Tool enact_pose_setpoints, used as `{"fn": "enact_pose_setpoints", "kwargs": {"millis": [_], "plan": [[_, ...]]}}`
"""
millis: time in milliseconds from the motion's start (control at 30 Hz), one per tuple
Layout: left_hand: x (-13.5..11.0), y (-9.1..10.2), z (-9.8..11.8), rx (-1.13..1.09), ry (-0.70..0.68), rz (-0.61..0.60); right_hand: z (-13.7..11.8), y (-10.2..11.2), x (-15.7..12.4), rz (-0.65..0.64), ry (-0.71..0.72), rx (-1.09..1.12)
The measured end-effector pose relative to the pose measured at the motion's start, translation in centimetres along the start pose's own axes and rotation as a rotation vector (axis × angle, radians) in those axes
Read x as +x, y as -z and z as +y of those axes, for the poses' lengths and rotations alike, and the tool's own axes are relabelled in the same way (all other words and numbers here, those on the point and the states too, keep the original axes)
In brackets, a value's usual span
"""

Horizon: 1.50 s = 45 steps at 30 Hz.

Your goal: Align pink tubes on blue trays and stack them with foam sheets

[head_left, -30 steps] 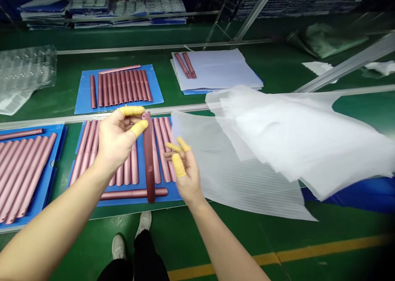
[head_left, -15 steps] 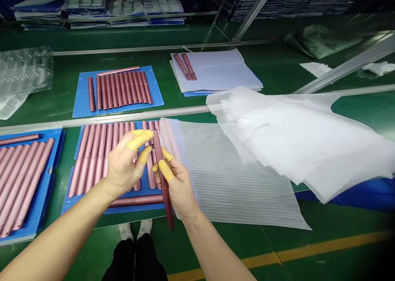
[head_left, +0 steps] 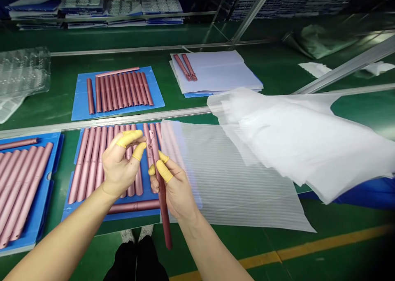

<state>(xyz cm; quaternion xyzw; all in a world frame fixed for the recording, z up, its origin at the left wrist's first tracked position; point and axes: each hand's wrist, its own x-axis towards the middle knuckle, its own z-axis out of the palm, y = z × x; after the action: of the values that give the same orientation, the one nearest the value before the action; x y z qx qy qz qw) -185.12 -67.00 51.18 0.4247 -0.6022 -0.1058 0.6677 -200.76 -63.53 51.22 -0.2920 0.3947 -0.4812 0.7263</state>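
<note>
My right hand [head_left: 173,188] grips a dark red metal rod [head_left: 161,190] between thumb and fingers, and the rod hangs tilted down past the hand. My left hand [head_left: 120,166] is close to the rod's upper end, fingers apart and holding nothing. Yellow finger cots cover several fingertips on both hands. Below my hands lies a blue mat [head_left: 82,215] carrying a row of pink metal tubes [head_left: 89,166]. One more tube [head_left: 134,207] lies crosswise along the mat's near edge. My hands hide the middle of the row.
A ribbed translucent plastic sheet [head_left: 240,190] lies to the right, under raised white film [head_left: 293,141]. Further blue mats with tubes [head_left: 82,104] lie left and behind, past a metal rail [head_left: 123,120]. Two rods rest on a white sheet stack [head_left: 212,71]. Clear plastic trays [head_left: 21,71] sit far left.
The dark red rod has gone from upright between my spread hands to tilted in my right hand's grip. Both hands have moved closer together and nearer me.
</note>
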Motion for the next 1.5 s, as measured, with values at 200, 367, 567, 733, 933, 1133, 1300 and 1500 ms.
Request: {"fn": "enact_pose_setpoints", "kwargs": {"millis": [200, 367, 567, 733, 933, 1133, 1300, 1500], "plan": [[-1.7, 0.0, 0.6, 0.073, -0.106, -0.100, 0.1, -0.6, 0.4, 0.023, 0.010, -0.061], [-5.9, 2.3, 1.5, 0.052, 0.048, -0.181, 1.6, 0.6, 4.3, 0.109, 0.112, -0.353], [-9.3, 7.5, 1.1, 0.215, 0.149, -0.105, 5.2, 1.2, 12.6, 0.163, 0.488, -1.204], [-10.2, 12.1, -0.3, 0.373, 0.229, -0.011, 5.9, -0.9, 15.6, 0.203, 0.424, -1.636], [-11.4, 15.6, -2.4, 0.460, 0.290, 0.036, 5.4, -1.4, 16.1, 0.274, 0.383, -1.855], [-11.5, 17.6, -4.5, 0.555, 0.209, 0.028, 6.1, -1.5, 16.1, 0.268, 0.518, -1.936], [-12.0, 19.1, -4.7, 0.657, 0.190, -0.047, 5.8, -3.2, 15.6, 0.293, 0.408, -2.088], [-13.9, 19.1, -3.5, 0.647, 0.174, -0.203, 5.5, -4.5, 15.5, 0.283, 0.299, -2.171]]}}
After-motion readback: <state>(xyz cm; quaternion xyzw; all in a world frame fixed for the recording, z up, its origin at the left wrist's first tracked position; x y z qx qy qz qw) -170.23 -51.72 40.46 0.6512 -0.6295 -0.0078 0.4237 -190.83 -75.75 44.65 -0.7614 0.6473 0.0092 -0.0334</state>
